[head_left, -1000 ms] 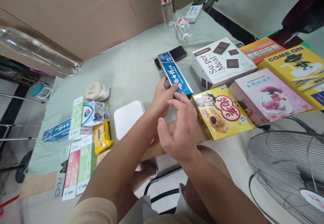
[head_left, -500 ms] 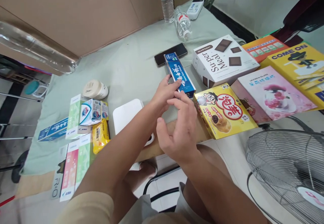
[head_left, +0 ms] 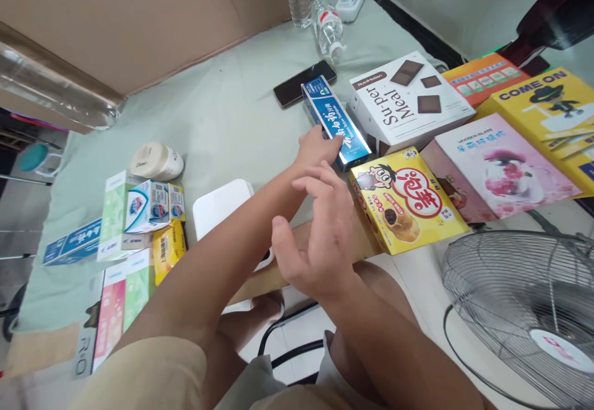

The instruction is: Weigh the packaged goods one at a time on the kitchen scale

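My left hand rests its fingertips on the near end of a long blue toothpaste box, which lies on the pale green cloth between a black phone and a yellow snack box. Whether the fingers grip the box or only press on it is unclear. My right hand hovers just in front, fingers apart, holding nothing. A white "Super Meal" box lies right of the blue box.
Pink, yellow and orange boxes lie at the right. Small soap and toothpaste packs, a white jar and a white square box sit at the left. Water bottles stand far back. A fan is low right.
The blue toothpaste box has slid away and to the right, coming alongside the Super Meal box and uncovering the phone. My left hand followed it; my right hand drew back slightly.
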{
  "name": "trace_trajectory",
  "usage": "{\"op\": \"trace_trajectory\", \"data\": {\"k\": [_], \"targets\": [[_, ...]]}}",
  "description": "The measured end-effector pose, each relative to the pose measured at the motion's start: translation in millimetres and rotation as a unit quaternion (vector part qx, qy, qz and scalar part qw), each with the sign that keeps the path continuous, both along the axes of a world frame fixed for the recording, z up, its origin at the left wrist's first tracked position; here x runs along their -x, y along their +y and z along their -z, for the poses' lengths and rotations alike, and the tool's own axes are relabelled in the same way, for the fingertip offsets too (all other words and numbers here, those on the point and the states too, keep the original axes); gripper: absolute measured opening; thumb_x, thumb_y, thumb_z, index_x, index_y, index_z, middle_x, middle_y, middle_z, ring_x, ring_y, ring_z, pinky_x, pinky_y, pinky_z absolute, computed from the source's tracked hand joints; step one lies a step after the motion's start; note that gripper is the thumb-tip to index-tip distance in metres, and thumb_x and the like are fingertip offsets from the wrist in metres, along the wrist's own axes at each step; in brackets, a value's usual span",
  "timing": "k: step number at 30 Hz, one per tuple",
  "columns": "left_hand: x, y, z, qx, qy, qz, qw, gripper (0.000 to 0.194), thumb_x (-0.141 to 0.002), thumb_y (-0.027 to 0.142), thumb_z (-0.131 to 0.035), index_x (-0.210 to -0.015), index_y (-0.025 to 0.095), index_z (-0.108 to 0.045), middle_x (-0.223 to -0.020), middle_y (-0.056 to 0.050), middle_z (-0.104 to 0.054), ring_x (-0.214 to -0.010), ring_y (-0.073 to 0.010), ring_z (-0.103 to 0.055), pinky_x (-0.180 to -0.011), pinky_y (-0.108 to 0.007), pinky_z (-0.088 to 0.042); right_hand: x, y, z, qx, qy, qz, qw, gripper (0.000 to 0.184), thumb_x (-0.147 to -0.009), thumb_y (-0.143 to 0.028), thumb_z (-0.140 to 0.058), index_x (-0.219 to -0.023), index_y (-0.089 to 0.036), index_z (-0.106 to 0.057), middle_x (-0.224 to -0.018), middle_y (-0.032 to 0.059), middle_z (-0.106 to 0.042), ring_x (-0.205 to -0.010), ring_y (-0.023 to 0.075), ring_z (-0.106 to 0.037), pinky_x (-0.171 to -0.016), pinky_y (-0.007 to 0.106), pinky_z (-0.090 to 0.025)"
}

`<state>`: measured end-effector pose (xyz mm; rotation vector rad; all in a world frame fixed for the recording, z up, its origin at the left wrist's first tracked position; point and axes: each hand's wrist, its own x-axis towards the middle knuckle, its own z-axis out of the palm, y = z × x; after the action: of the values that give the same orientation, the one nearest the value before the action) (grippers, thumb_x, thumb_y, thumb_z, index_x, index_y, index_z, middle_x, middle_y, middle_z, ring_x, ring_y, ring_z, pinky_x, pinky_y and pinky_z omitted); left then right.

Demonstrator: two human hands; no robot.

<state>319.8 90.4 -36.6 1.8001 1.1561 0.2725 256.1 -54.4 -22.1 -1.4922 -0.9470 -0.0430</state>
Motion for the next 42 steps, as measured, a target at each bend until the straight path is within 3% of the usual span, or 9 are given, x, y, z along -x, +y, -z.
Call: {"op": "trace_trajectory", "data": {"k": [6, 10, 15, 18, 21, 27, 33, 37, 42], "targets": [[-12.3, -9.5, 2.1, 0.017, 0.003, 0.034, 0.999, 0.010, -0.095, 0.020, -0.059, -0.099, 0.017, -0.068, -0.110, -0.011, -0.079, -0.105, -0.0249, -0.074, -0.097, -0.035, -0.055, -10.6, 2.9, 1.7, 0.020, -0.002, 0.035, 0.999, 0.030, -0.092, -0.031, -0.053, -0.120, -0.020, -0.057, -0.127, 0.0164, -0.066, -0.132, 0.0321, -0.060, -0.113, 0.055, -0.048], [-16.9, -13.5, 2.2, 0.029, -0.001, -0.006, 1.000, 0.004, -0.092, 0.022, -0.063, -0.093, 0.019, -0.064, -0.096, -0.008, -0.075, -0.099, -0.0250, -0.072, -0.093, -0.036, -0.054, -17.9, 4.1, 4.9, 0.029, 0.005, 0.041, 0.999, 0.030, -0.092, -0.031, -0.053, -0.120, -0.021, -0.057, -0.125, 0.0164, -0.064, -0.126, 0.0309, -0.060, -0.110, 0.054, -0.049], [11.9, -20.8, -16.6, 0.042, -0.073, -0.089, 0.992, 0.012, -0.093, 0.028, -0.059, -0.085, 0.022, -0.053, -0.073, 0.003, -0.053, -0.066, -0.0125, -0.055, -0.069, -0.028, -0.047, -22.0, 4.2, 8.8, 0.040, 0.008, 0.032, 0.999, 0.029, -0.093, -0.030, -0.052, -0.119, -0.018, -0.057, -0.126, 0.0199, -0.065, -0.130, 0.0318, -0.059, -0.112, 0.055, -0.047], [64.4, -29.0, -36.5, 0.015, -0.140, -0.074, 0.987, 0.028, -0.086, 0.020, -0.054, -0.065, 0.022, -0.036, -0.062, 0.005, -0.032, -0.055, -0.0086, -0.033, -0.056, -0.025, -0.030, -19.5, 4.6, 9.9, 0.017, -0.011, 0.014, 1.000, 0.023, -0.093, -0.027, -0.052, -0.115, -0.019, -0.056, -0.118, 0.0163, -0.066, -0.119, 0.0271, -0.062, -0.104, 0.048, -0.052], [138.2, -37.2, -57.3, -0.023, -0.189, 0.030, 0.981, 0.035, -0.070, 0.016, -0.054, -0.055, 0.021, -0.023, -0.056, 0.005, -0.018, -0.053, -0.0086, -0.019, -0.053, -0.030, -0.013, -10.2, 6.3, 8.2, -0.001, -0.032, -0.024, 0.999, 0.006, -0.091, -0.021, -0.054, -0.095, -0.023, -0.051, -0.090, 0.0040, -0.062, -0.088, 0.0183, -0.062, -0.081, 0.034, -0.052], [287.3, -59.1, -91.2, -0.145, -0.209, 0.038, 0.966, 0.040, -0.064, 0.010, -0.052, -0.057, 0.019, -0.014, -0.054, 0.004, -0.011, -0.051, -0.0085, -0.011, -0.052, -0.033, -0.007, 29.6, 15.9, 2.6, 0.035, -0.119, -0.120, 0.985, 0.044, -0.088, -0.012, -0.056, -0.068, -0.025, -0.020, -0.057, -0.0068, -0.028, -0.053, 0.0105, -0.030, -0.053, 0.029, -0.028], [409.1, -82.9, -94.8, -0.226, -0.179, -0.160, 0.944, 0.043, -0.075, 0.005, -0.057, -0.056, 0.018, -0.021, -0.055, 0.003, -0.017, -0.053, -0.0103, -0.018, -0.053, -0.035, -0.011, 80.1, 18.5, 8.8, 0.071, -0.239, -0.190, 0.950, 0.048, -0.087, -0.010, -0.058, -0.064, -0.024, -0.018, -0.052, -0.0073, -0.025, -0.048, 0.0099, -0.025, -0.048, 0.029, -0.023], [471.4, -71.2, -80.5, -0.192, -0.227, -0.362, 0.884, 0.035, -0.083, 0.018, -0.062, -0.051, 0.022, -0.046, -0.055, 0.001, -0.042, -0.054, -0.0125, -0.037, -0.051, -0.032, -0.026, 117.0, 25.7, 1.0, 0.086, -0.311, -0.262, 0.910, 0.036, -0.087, -0.013, -0.063, -0.066, -0.024, -0.035, -0.055, -0.0067, -0.042, -0.050, 0.0106, -0.040, -0.051, 0.027, -0.032], [524.9, -53.6, -59.9, -0.063, -0.313, -0.430, 0.845, 0.029, -0.092, 0.047, -0.055, -0.088, 0.025, -0.074, -0.110, -0.005, -0.077, -0.108, -0.0234, -0.070, -0.091, -0.035, -0.054, 194.5, 87.7, -23.8, 0.124, -0.354, -0.401, 0.836, 0.004, -0.090, -0.027, -0.064, -0.092, -0.024, -0.062, -0.085, 0.0020, -0.071, -0.076, 0.0190, -0.065, -0.064, 0.031, -0.046]]}}
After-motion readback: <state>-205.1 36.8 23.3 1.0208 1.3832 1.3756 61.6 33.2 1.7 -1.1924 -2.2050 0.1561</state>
